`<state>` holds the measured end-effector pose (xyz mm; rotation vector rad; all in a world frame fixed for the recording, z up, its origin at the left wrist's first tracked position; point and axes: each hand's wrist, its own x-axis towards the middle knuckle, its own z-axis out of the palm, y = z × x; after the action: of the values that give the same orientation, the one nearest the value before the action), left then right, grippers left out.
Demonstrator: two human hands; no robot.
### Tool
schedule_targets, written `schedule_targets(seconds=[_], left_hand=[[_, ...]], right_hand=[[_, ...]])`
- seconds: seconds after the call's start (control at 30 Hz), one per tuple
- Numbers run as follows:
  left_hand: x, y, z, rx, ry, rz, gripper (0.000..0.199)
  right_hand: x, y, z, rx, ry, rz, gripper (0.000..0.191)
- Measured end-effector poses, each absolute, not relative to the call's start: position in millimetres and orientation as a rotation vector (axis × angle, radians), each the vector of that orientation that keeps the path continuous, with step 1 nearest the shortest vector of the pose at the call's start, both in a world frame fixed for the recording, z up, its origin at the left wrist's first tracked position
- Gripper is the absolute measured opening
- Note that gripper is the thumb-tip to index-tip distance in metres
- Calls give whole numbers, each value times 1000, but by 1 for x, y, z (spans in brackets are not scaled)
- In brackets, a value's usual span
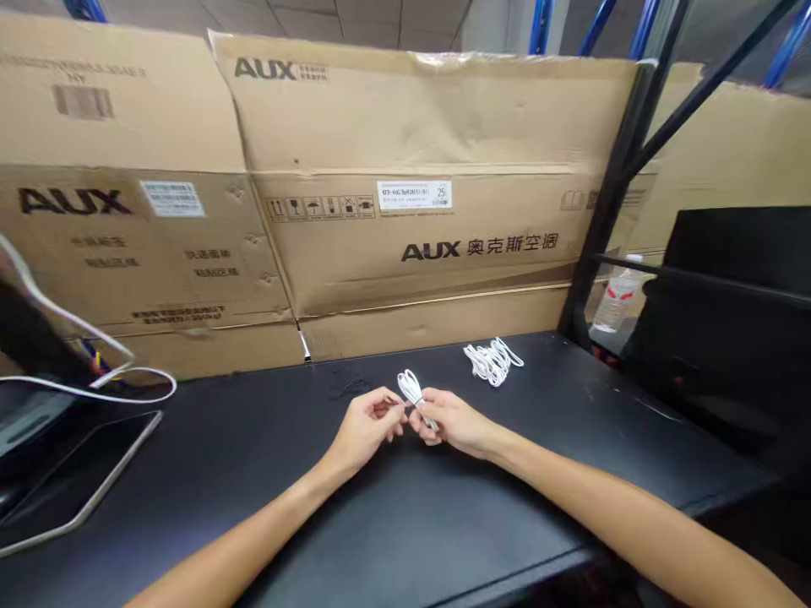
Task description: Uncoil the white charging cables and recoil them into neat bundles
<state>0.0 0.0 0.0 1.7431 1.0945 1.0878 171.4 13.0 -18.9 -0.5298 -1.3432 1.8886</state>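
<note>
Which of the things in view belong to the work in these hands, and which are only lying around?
In the work:
White cable bundle, in the right hand
Thin dark strand, at the left hand
Probably also: white coils and dark strands on the table

Apparently just around:
Water bottle
Cardboard
Loose white cord
Light-edged dark panel

Left hand [362,429], right hand [461,424], wrists [331,470] and forearms [608,502] all bare

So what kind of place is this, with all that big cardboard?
It could be a workroom or storeroom. There's a black worktable, tall printed cardboard standing behind it like a wall, and blue metal posts farther back that might be shelving.
</note>
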Motion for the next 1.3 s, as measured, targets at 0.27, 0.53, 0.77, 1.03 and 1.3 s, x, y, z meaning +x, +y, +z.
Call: schedule_targets(seconds=[0.27, 0.53, 0.77, 1.03, 1.3], left_hand=[[-12, 1, -1, 2238, 1075, 1012, 16], [-19, 2, -9, 3132, 972, 802, 17], [-14, 0, -7, 3458, 990, 790, 24], [-3, -11, -3, 3747, 826, 744, 19], [-17, 0, -2, 3242, 1325, 1171, 22]], right_hand=[[173, 12, -12, -609, -1433, 1858, 14], [174, 13, -15, -746, -1653, 1842, 22], [179, 14, -7, -845, -1707, 1504, 10], [178, 12, 5, -745, -1516, 1526, 48], [179, 1, 6, -925, -1965, 1023, 59]])
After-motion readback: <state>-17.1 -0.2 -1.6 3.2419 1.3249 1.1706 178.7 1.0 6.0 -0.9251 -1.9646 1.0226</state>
